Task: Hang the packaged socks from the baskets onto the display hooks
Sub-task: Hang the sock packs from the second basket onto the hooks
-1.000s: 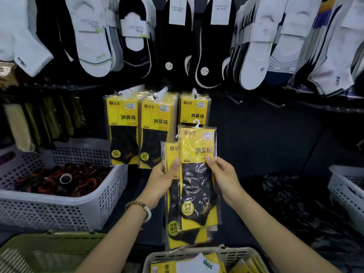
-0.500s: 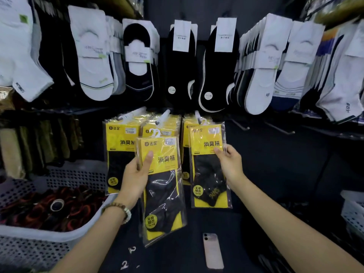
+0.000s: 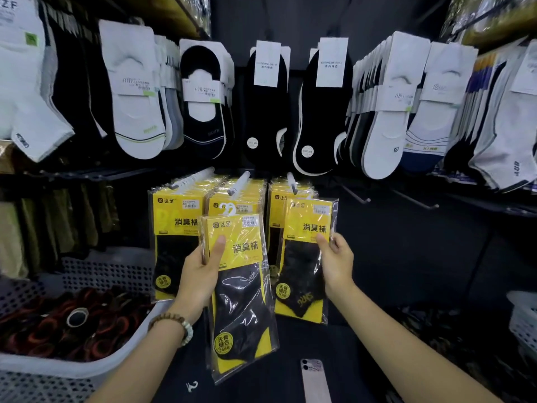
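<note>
My left hand [image 3: 200, 274] grips a yellow-and-black sock pack [image 3: 241, 298] by its left edge, thumb on the front; its white hanger tab sits just below the middle display hook [image 3: 239, 183]. My right hand [image 3: 334, 263] pinches the right edge of another sock pack [image 3: 305, 257], which hangs in front of the stack under the right hook [image 3: 291, 181]. More of the same packs [image 3: 174, 228] fill the left hook [image 3: 191, 178]. Whether the right pack's tab is over the hook is hidden.
A white perforated basket [image 3: 104, 365] with dark red items stands at the lower left. A phone [image 3: 315, 379] and a loose white hanger tab [image 3: 192, 386] lie on the dark surface below. Empty hooks [image 3: 418, 200] jut out at the right. Rows of white and black socks hang above.
The two packs, held together a second ago, have separated. My right hand carried one up to the right hook's stack; my left raised the other toward the middle hook. The view tilted upward.
</note>
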`<state>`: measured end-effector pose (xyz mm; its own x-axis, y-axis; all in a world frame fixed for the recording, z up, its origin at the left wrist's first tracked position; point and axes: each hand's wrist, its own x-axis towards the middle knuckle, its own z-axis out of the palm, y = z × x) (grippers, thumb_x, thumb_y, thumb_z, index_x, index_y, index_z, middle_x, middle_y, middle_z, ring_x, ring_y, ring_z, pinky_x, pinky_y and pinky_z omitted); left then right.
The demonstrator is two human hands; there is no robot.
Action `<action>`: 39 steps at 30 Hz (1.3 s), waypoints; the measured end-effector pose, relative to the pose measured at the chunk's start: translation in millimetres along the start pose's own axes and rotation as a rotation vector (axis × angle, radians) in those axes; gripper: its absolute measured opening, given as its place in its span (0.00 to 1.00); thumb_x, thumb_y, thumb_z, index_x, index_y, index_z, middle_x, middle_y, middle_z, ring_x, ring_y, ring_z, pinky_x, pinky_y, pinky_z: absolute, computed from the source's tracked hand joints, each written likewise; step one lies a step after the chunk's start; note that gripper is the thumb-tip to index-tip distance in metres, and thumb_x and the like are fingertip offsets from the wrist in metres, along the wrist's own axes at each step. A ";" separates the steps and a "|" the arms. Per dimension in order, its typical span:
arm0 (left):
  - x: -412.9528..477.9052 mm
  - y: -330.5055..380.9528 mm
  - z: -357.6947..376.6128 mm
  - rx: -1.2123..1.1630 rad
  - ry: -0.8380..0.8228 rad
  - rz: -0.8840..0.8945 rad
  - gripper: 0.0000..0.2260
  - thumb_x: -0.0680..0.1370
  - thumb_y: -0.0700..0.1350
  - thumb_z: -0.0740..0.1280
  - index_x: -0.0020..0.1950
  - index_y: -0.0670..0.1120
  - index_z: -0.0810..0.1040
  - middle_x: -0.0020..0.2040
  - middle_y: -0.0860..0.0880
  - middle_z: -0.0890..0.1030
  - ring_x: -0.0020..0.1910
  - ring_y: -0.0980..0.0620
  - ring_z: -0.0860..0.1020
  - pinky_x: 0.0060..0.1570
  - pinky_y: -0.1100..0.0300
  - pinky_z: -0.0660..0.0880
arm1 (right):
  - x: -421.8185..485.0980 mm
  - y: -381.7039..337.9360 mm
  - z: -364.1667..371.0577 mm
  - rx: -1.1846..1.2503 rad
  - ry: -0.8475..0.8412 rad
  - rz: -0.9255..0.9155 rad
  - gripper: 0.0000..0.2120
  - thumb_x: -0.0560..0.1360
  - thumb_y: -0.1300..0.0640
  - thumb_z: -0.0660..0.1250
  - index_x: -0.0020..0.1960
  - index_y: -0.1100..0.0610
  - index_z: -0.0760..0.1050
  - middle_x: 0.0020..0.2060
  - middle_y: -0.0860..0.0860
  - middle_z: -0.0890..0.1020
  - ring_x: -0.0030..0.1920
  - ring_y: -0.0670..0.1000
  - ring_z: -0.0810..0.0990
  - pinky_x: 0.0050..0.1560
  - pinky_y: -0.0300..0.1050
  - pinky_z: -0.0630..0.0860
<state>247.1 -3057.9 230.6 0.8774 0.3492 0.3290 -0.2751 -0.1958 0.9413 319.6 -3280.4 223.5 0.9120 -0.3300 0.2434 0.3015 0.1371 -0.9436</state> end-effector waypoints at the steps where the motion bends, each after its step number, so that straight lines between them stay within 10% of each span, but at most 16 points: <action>1: 0.8 0.8 0.5 -0.012 0.001 0.007 0.14 0.72 0.64 0.59 0.42 0.55 0.75 0.23 0.58 0.67 0.26 0.59 0.69 0.33 0.69 0.68 | 0.5 -2.2 -1.6 -0.011 -0.026 -0.023 0.06 0.77 0.58 0.66 0.53 0.56 0.78 0.50 0.50 0.84 0.54 0.48 0.81 0.58 0.45 0.76; 7: 3.2 -0.4 1.8 -0.018 0.011 0.008 0.16 0.71 0.65 0.59 0.35 0.53 0.70 0.23 0.57 0.62 0.25 0.59 0.63 0.34 0.65 0.66 | 15.2 -12.8 18.3 -0.090 -0.087 -0.021 0.07 0.78 0.60 0.65 0.55 0.59 0.77 0.49 0.52 0.83 0.53 0.50 0.81 0.49 0.35 0.75; 16: 3.7 -2.9 -1.0 -0.009 -0.015 0.018 0.20 0.71 0.66 0.59 0.35 0.49 0.70 0.24 0.58 0.63 0.26 0.60 0.63 0.35 0.65 0.64 | 7.4 -9.5 13.4 -0.002 -0.151 -0.014 0.07 0.78 0.60 0.65 0.55 0.55 0.76 0.54 0.53 0.83 0.57 0.51 0.80 0.62 0.49 0.75; 20: 9.4 -0.7 -1.5 -0.021 -0.022 0.004 0.27 0.74 0.64 0.60 0.48 0.38 0.76 0.37 0.46 0.70 0.38 0.52 0.69 0.35 0.68 0.64 | 10.3 -11.3 8.1 -0.057 -0.257 -0.007 0.08 0.78 0.60 0.64 0.56 0.55 0.77 0.53 0.52 0.83 0.54 0.48 0.81 0.58 0.45 0.77; 30: 4.9 9.9 9.9 -0.016 -0.003 -0.003 0.20 0.75 0.61 0.60 0.32 0.49 0.61 0.18 0.57 0.62 0.19 0.61 0.62 0.32 0.62 0.62 | 24.3 -10.2 14.5 -0.295 0.104 0.287 0.15 0.73 0.57 0.72 0.57 0.60 0.74 0.53 0.56 0.78 0.48 0.53 0.76 0.39 0.42 0.72; 39: -21.8 16.4 38.6 -0.127 -0.103 -0.030 0.11 0.72 0.63 0.63 0.43 0.56 0.77 0.36 0.63 0.82 0.38 0.67 0.79 0.35 0.72 0.71 | -67.4 -36.8 10.5 -0.153 -0.334 0.029 0.15 0.70 0.52 0.74 0.54 0.54 0.75 0.48 0.53 0.81 0.46 0.49 0.81 0.44 0.37 0.78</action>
<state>238.7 -3104.2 235.9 0.9196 0.2565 0.2977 -0.2902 -0.0674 0.9546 249.9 -3253.4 244.2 0.9678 -0.0011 0.2518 0.2518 -0.0075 -0.9678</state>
